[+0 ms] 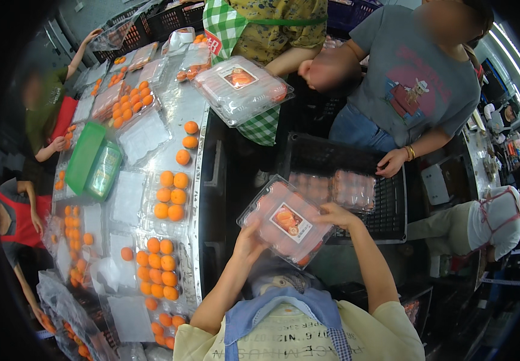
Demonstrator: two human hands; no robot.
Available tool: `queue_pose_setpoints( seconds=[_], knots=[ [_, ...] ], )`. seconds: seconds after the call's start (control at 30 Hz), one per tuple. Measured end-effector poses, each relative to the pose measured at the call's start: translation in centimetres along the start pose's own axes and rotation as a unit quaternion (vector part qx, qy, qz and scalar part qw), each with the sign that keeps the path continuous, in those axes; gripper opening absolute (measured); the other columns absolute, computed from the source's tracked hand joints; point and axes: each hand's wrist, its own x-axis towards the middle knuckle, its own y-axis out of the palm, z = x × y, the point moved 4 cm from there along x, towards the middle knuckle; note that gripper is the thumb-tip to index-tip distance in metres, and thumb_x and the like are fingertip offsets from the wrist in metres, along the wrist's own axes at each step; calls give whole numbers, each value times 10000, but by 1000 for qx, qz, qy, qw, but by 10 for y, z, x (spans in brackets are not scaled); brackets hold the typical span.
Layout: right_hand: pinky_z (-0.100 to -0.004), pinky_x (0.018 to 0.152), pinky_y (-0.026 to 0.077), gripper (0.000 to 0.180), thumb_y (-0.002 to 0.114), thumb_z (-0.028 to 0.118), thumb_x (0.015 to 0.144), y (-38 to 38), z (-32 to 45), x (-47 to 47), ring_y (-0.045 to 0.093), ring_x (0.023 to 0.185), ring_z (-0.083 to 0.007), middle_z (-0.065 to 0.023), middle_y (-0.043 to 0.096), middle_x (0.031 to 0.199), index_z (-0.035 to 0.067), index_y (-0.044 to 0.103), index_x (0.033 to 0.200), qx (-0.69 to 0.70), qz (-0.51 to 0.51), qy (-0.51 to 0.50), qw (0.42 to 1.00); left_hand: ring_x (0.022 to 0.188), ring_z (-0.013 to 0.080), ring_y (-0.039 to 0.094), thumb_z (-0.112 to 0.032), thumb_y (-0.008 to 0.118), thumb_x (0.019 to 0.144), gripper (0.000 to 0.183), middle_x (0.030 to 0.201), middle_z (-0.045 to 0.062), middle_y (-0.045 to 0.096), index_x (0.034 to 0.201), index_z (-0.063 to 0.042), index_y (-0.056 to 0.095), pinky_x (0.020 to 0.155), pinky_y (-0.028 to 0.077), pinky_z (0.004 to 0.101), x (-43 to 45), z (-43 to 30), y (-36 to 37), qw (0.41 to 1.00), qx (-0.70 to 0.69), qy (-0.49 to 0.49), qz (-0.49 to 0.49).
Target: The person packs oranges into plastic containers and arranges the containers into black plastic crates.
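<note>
A closed clear plastic clamshell box of orange fruit, with a picture label on its lid, is held between my two hands. My left hand grips its near left side. At its right edge, my right hand has its fingers on the lid's rim. Just beyond the box stands a black plastic crate with more filled clear boxes inside. To the left, open clear trays of oranges lie on the metal table.
A co-worker in a checked apron holds another filled clamshell box ahead. Another person's hand is at the crate's far edge. On the metal table are a green plastic container, loose oranges and clear trays with white liners.
</note>
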Motion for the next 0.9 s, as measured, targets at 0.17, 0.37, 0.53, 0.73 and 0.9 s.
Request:
queue_pose_setpoints(
  seconds=[0.17, 0.37, 0.53, 0.73, 0.9],
  knots=[
    [-261, 787, 444, 483, 749, 321, 762, -26, -29, 24, 560, 904, -121, -59, 635, 990, -24, 627, 1077, -23, 51, 22, 998, 1139, 321, 500, -379, 596, 855, 493, 1194, 116, 541, 1242, -87, 510, 937, 397, 595, -8, 12, -10, 997, 0, -28, -74],
    [-259, 786, 439, 452, 740, 303, 765, -22, -9, 35, 558, 898, -113, -54, 638, 982, -23, 638, 1061, -45, 85, -6, 995, 1106, 312, 537, -362, 556, 846, 531, 1195, 139, 543, 1279, -66, 469, 904, 464, 549, -5, -10, -40, 997, 40, -57, -18],
    [-256, 767, 440, 427, 743, 296, 756, -18, -10, 44, 557, 875, -103, -37, 639, 951, -16, 653, 1034, -43, 125, -18, 991, 1028, 286, 610, -317, 559, 820, 594, 1165, 154, 588, 1323, -33, 421, 842, 535, 476, 1, -34, -33, 980, 147, -111, 80],
    [-257, 742, 442, 432, 758, 307, 740, -22, -7, 43, 557, 859, -102, -30, 638, 915, -1, 662, 1027, -58, 96, 6, 994, 1109, 234, 565, -300, 671, 820, 629, 1240, 121, 542, 1324, -30, 408, 910, 488, 387, 40, -43, -36, 940, 260, -199, 98],
    [-261, 777, 464, 502, 730, 305, 786, -27, -28, 32, 587, 876, -127, -40, 630, 1020, 15, 580, 1168, 79, 6, -19, 997, 1135, 193, 546, -183, 701, 807, 706, 1266, 92, 521, 1393, -49, 331, 953, 464, 335, 47, -40, -20, 934, 271, -186, 139]
  ],
)
